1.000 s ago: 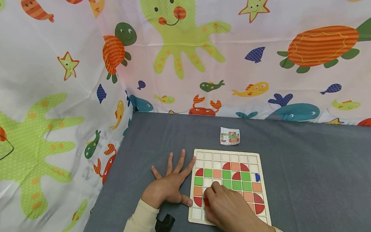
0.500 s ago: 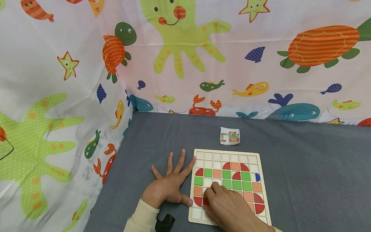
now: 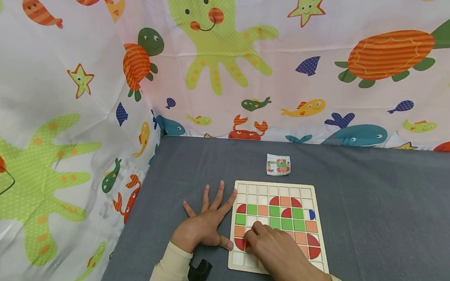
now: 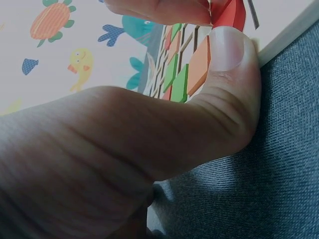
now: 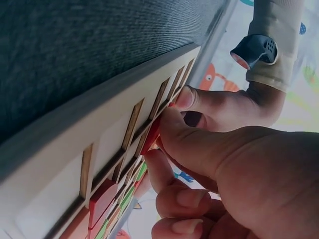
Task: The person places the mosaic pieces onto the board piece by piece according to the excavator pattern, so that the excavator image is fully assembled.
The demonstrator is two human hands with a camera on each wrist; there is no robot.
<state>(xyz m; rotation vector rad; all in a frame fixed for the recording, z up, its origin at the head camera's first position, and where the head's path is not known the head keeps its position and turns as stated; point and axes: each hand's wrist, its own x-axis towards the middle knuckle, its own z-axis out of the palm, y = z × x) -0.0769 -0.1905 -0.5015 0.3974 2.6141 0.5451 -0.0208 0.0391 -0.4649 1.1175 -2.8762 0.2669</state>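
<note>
A square wooden grid board (image 3: pixel 238 259) lies on the dark cloth, partly filled with red rounded, green square and peach square tiles. Low on its left side, my right hand (image 3: pixel 277 248) pinches a red tile (image 5: pixel 152 137) between thumb and finger, against the grid. That tile's full shape is hidden. Just to its left sits another red tile (image 3: pixel 239 244), in the board's edge column. My left hand (image 3: pixel 203 229) is spread with straight fingers beside the board. Its thumb touches the left rim, and its index fingertip reaches the upper left edge.
Behind the board lies a small pattern card (image 3: pixel 278 164) printed with a coloured grid. A black device (image 3: pixel 200 270) is worn at the left wrist. A curtain (image 3: pixel 243 69) with sea animals hangs at the back and left of the dark cloth (image 3: pixel 379 216).
My right hand has shifted slightly left along the board, bringing the pinched red tile nearer the edge column. The left hand stays in place.
</note>
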